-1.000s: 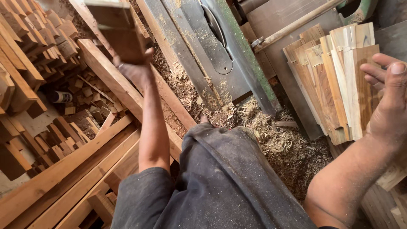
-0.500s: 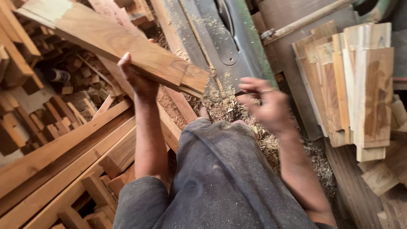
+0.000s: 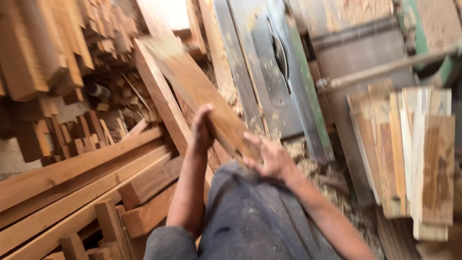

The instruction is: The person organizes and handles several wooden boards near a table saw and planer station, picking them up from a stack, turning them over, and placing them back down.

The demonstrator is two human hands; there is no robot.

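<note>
Both hands are clamped on the near end of the plank, left hand wrapped round its edge and right hand cupped under the corner, the rest angling away above the knee (looks stiff, rough, end-heavy, so a two-handed hold suits it).

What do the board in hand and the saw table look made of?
Board: raw, unfinished wood, brown with visible grain, held by left hand and right hand. Saw table: seemingly metal, dull grey, flat, dusted with sawdust; green painted edge.
</note>
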